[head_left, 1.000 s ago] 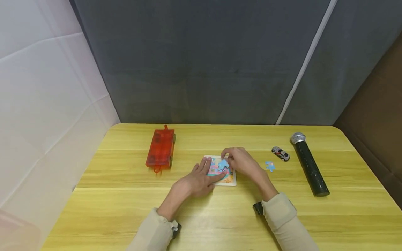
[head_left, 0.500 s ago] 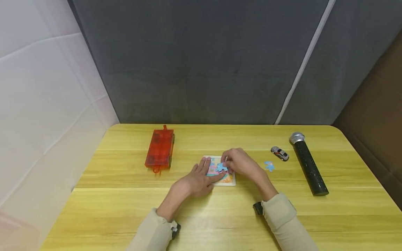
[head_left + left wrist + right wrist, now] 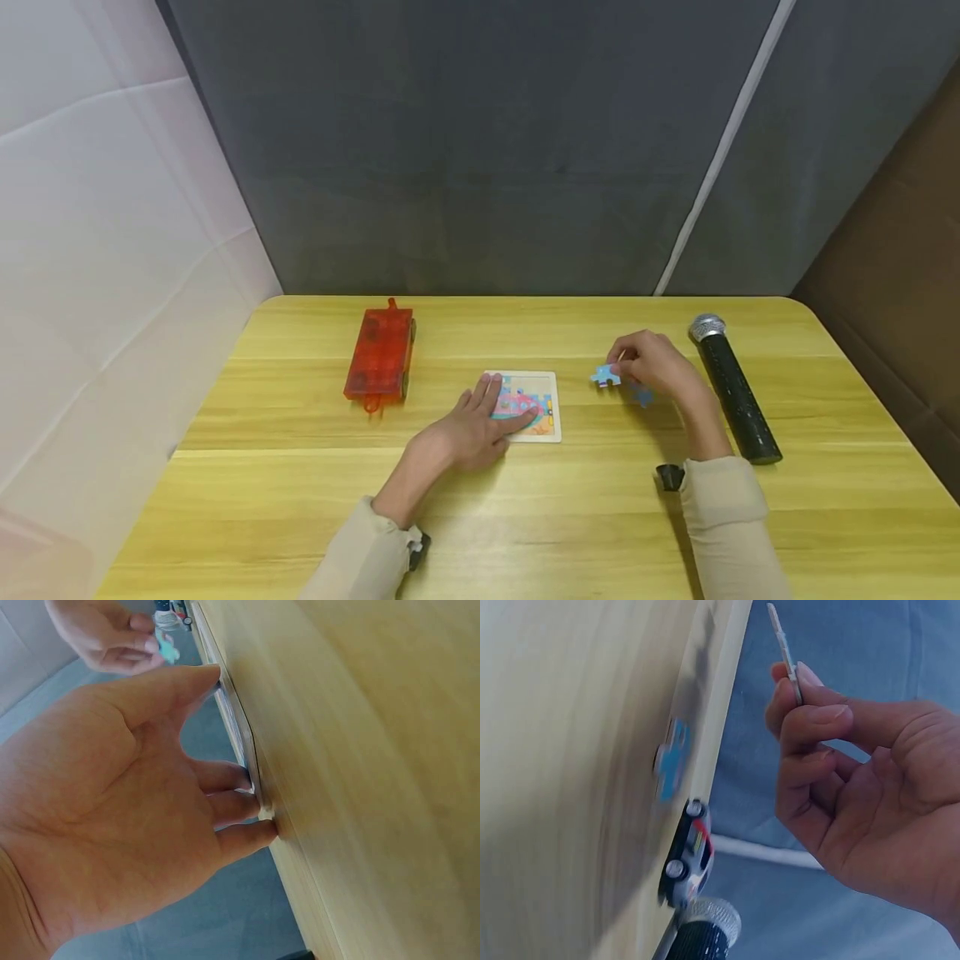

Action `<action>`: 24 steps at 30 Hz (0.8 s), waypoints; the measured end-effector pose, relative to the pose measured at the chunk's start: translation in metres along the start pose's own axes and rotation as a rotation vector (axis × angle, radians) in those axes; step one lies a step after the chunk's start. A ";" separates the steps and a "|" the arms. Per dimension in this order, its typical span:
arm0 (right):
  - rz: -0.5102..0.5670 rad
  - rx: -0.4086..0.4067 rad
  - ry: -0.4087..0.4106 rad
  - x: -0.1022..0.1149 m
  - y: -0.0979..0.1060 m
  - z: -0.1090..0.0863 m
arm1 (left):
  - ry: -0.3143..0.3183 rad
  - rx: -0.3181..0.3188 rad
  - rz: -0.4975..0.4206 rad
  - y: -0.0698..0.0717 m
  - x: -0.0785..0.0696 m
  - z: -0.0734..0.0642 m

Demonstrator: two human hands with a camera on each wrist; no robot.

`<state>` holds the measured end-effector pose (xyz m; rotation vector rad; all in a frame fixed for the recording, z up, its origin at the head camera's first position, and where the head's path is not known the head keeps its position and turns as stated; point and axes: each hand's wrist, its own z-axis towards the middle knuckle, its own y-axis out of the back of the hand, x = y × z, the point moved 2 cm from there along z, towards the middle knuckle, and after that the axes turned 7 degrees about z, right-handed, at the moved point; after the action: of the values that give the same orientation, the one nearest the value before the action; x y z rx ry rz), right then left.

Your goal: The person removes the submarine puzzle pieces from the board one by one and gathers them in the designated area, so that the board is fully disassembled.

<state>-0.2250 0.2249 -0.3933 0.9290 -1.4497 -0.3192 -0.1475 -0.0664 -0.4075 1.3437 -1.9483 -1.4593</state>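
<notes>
A square jigsaw puzzle tray [image 3: 557,412] with a pale rim and a colourful picture lies on the table. My left hand [image 3: 468,429] rests on its left part, fingers extended and thumb across the picture, hiding some of it. To the right and above the tabletop, my right hand [image 3: 652,364] pinches a light-blue puzzle piece [image 3: 604,377] between thumb and fingers; the right wrist view shows this piece [image 3: 784,649] edge-on. Partly behind that hand, a second blue puzzle piece [image 3: 641,395] lies flat on the wood.
A see-through red toy cart [image 3: 380,352] stands at the left. Toward the right lies a black microphone [image 3: 735,387] with a silver head. A small silver toy car [image 3: 690,855] sits by the loose piece, hidden by the right hand in the head view.
My right hand has lifted the blue piece off the puzzle tray and carried it right, over beside the loose piece. The left hand has stayed on the tray.
</notes>
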 end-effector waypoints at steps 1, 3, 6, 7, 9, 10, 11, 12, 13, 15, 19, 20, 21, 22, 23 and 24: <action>0.003 0.007 -0.007 -0.003 0.001 0.000 | 0.000 0.001 -0.001 0.000 0.000 0.000; 0.005 0.030 -0.014 -0.006 0.003 -0.001 | 0.001 0.002 -0.002 0.000 0.001 0.000; 0.006 0.060 -0.027 -0.011 0.002 -0.001 | 0.000 0.003 -0.004 0.000 0.001 0.001; 0.005 0.069 -0.035 -0.012 0.002 -0.001 | -0.001 0.004 -0.004 0.000 0.001 0.001; -0.005 0.084 -0.047 -0.014 0.000 -0.001 | -0.003 0.004 -0.005 0.000 0.001 0.001; -0.011 0.087 -0.060 -0.014 -0.002 0.000 | -0.003 0.004 -0.003 0.000 0.001 0.001; -0.015 0.089 -0.075 -0.014 -0.003 0.000 | -0.003 0.005 0.000 0.000 0.001 0.001; -0.024 0.090 -0.091 -0.014 -0.004 0.001 | -0.002 0.005 0.000 0.000 0.001 0.001; -0.034 0.089 -0.104 -0.013 -0.006 0.001 | -0.002 0.004 0.002 0.001 0.001 0.000; -0.066 0.082 -0.135 -0.011 -0.007 0.000 | -0.001 0.002 0.005 0.001 0.001 0.000; -0.155 0.054 -0.186 -0.005 -0.010 -0.001 | 0.000 -0.002 0.002 0.001 0.001 0.000; -0.182 0.044 -0.200 -0.004 -0.010 -0.001 | 0.000 -0.003 0.001 0.001 0.001 0.000; -0.204 0.035 -0.214 -0.003 -0.011 -0.002 | 0.001 -0.003 0.002 0.001 0.001 0.000; -0.222 0.027 -0.231 -0.002 -0.011 -0.002 | 0.001 -0.005 0.002 0.000 0.001 0.000; -0.238 0.019 -0.249 -0.001 -0.012 -0.002 | 0.001 -0.006 0.003 0.000 0.001 0.000; -0.254 0.012 -0.267 0.000 -0.012 -0.002 | 0.003 -0.007 0.002 0.000 0.000 0.000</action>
<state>-0.2193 0.2180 -0.4013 1.1143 -1.5772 -0.6425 -0.1480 -0.0665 -0.4074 1.3401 -1.9406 -1.4611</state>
